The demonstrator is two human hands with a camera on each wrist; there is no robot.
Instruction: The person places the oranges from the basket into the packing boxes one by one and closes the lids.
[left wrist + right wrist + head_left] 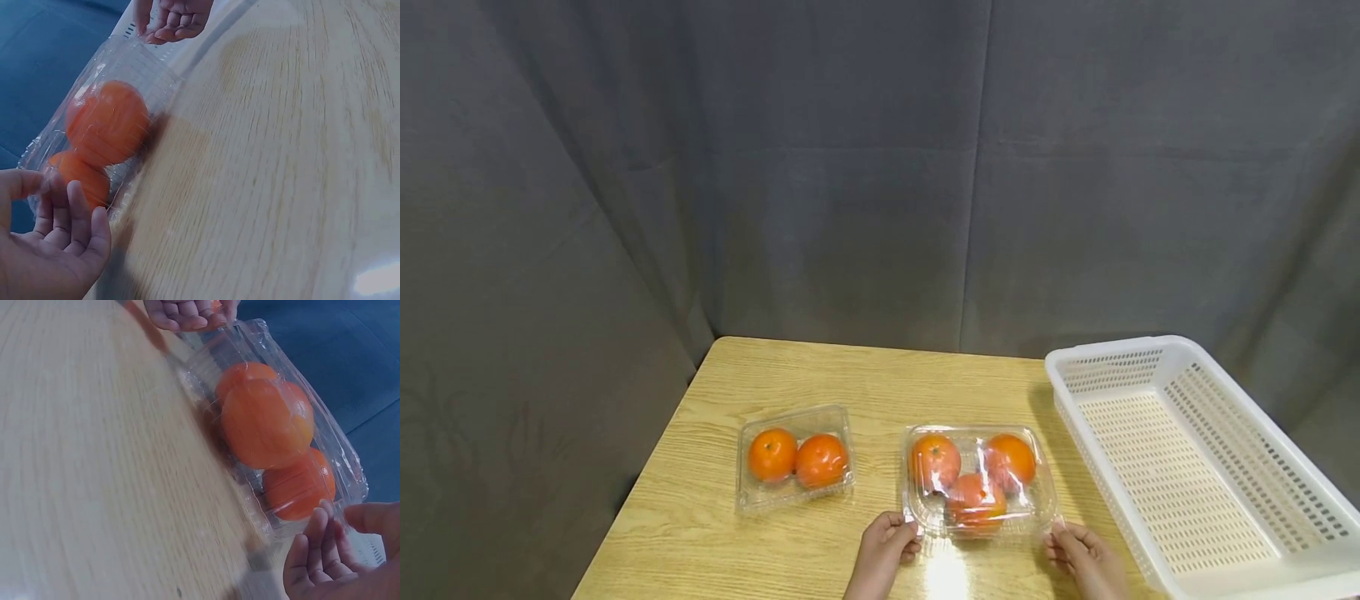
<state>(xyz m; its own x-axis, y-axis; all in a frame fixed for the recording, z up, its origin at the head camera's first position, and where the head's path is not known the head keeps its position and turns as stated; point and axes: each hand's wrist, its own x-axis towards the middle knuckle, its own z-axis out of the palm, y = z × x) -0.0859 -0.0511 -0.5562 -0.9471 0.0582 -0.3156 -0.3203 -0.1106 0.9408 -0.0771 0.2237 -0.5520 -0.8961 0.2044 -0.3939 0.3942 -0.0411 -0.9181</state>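
A clear plastic clamshell box [981, 482] with a closed lid sits on the table, holding three round orange fruits [1011, 460]. My left hand [883, 550] pinches its near left corner between thumb and fingers. At the near right corner, my right hand [1084, 557] pinches the rim the same way. The left wrist view shows the box's side wall [134, 69] with fruit behind it. From the right wrist, the thumb and fingertips [322, 515] meet at the box's edge.
Left of the box lies another clear plastic container [793, 496] with two orange fruits [822, 460] in it. A white perforated basket [1105, 467] stands along the right side. The wooden table [700, 533] ends at a dark grey curtain [850, 208].
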